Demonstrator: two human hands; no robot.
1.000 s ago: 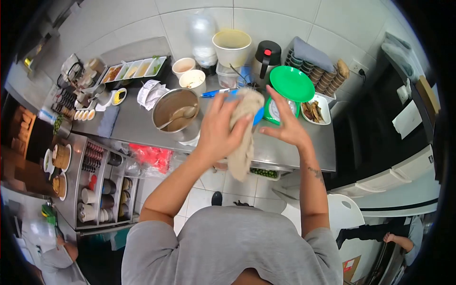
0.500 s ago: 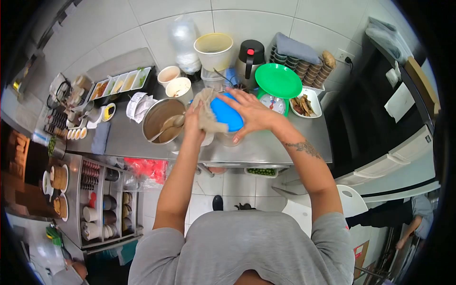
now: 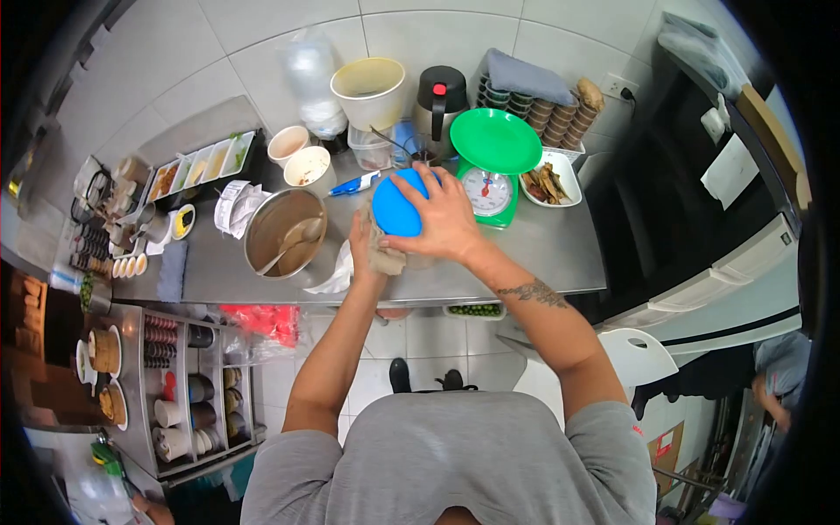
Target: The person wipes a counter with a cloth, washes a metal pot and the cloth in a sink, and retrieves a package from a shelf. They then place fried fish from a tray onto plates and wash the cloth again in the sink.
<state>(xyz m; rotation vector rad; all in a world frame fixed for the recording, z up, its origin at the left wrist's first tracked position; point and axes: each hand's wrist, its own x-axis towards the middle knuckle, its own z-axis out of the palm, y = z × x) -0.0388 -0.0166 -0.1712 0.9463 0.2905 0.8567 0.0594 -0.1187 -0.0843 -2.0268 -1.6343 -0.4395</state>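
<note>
Head camera view shows both hands together above the front part of the metal table [image 3: 556,254], between the pot and the scale. The right hand [image 3: 444,214] is closed around a round blue lid [image 3: 396,210]: its fingers lie spread over the top and its thumb is at the lower edge. The left hand [image 3: 360,241] grips a beige cloth [image 3: 386,257], which is bunched against the near left side of the blue lid. What is under the lid is mostly hidden, so I cannot tell its shape.

Just to the left of the left hand stands a metal pot [image 3: 322,269], with a ladle [image 3: 302,234] leaning inside it. Behind the hands, a blue tube [image 3: 354,185] lies on the table, near a white cup [image 3: 324,180]. On the right side is a green scale [image 3: 488,191] with a round dial, and a green plate [image 3: 496,142] is on its top. Beside the scale, a white dish [image 3: 573,182] holds brown dry-looking pieces [image 3: 544,184].
</note>
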